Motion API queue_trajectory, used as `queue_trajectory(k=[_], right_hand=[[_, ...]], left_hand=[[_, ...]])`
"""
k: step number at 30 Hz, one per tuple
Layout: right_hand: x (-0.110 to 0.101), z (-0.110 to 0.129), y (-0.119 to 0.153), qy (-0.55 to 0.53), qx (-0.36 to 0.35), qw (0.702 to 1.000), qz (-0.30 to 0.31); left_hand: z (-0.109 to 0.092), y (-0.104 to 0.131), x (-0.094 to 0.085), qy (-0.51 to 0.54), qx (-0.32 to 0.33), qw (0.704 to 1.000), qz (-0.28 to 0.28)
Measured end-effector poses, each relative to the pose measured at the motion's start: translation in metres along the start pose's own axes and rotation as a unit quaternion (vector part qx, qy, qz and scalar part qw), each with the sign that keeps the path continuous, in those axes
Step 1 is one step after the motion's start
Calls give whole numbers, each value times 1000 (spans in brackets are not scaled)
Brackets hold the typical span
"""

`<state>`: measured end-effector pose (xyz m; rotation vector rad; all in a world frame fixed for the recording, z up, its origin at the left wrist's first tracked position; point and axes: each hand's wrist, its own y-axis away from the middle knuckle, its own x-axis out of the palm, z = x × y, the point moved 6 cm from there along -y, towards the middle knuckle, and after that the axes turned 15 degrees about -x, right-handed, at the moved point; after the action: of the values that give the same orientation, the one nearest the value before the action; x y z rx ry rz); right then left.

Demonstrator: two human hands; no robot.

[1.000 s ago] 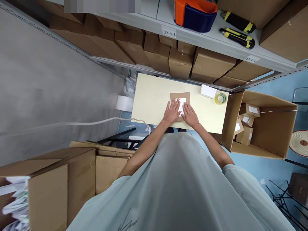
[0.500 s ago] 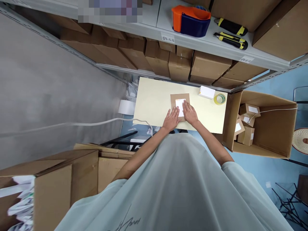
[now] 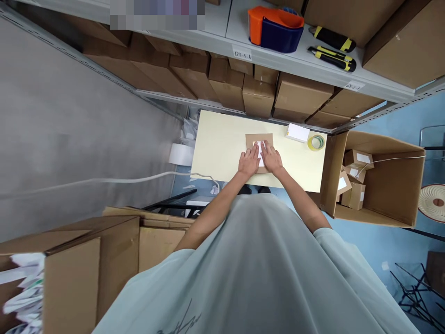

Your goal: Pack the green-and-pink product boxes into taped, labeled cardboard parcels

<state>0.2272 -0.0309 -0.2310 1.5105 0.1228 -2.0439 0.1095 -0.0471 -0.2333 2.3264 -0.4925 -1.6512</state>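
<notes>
On the cream tabletop lies a small brown cardboard box with a white label on its top face. My left hand rests flat over the label's left side, fingers stretched out. From the right, my right hand lies flat on the label too, its fingers extended and close to those of the left. Between them a strip of the label shows; the rest is covered. Neither hand grips anything.
Right of the box are a white box and a tape roll. A large open carton holds several labelled parcels. Above, a shelf carries a tape dispenser and utility knives. A white cable hangs at left.
Both hands have slid up the label, away from my body, and drawn closer together. The box stays in about the same place; the view has shifted slightly.
</notes>
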Motion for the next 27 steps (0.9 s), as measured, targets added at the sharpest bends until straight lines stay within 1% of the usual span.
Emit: queue_trajectory(k=[2, 3, 5, 7, 10, 11, 13, 14, 15, 17, 20, 22, 24, 25, 27], right_hand=[[-2, -1, -9, 6, 21, 1000, -2], [-2, -1, -9, 10, 24, 1000, -5], [2, 2, 4, 20, 14, 1000, -13], [8, 6, 27, 26, -13, 999, -19], [22, 14, 67, 14, -57, 998, -24], [26, 16, 77, 6, -68, 997, -25], [31, 19, 88, -12, -75, 997, -27], [32, 19, 88, -20, -72, 997, -28], [32, 18, 83, -27, -65, 997, -31], [26, 13, 64, -39, -46, 997, -41], [13, 2, 23, -52, -10, 998, -46], [5, -7, 3, -60, 10, 997, -43], [0, -14, -3, -74, 15, 996, -54], [-2, -18, 0, -85, 18, 993, -73], [-1, -26, 18, -125, 40, 983, -131]], left_hand=[[-3, -10, -2, 10, -12, 1000, -15], [-3, -11, -2, 14, -13, 1000, -19], [1, -5, 2, 20, 1, 1000, -18], [7, 14, 9, 16, 35, 999, -8], [18, 53, 20, -3, 103, 995, 14], [21, 65, 23, -8, 116, 993, 21], [25, 80, 27, -11, 117, 993, 32], [26, 81, 27, -9, 108, 994, 33], [24, 78, 26, -3, 92, 995, 32], [18, 61, 22, 14, 56, 998, 26], [6, 21, 13, 37, 8, 999, 17], [1, -2, 6, 49, -11, 999, 16], [1, -14, -1, 57, -18, 998, 10], [4, -15, -3, 61, -22, 998, 2], [16, -9, -6, 84, -44, 995, -24]])
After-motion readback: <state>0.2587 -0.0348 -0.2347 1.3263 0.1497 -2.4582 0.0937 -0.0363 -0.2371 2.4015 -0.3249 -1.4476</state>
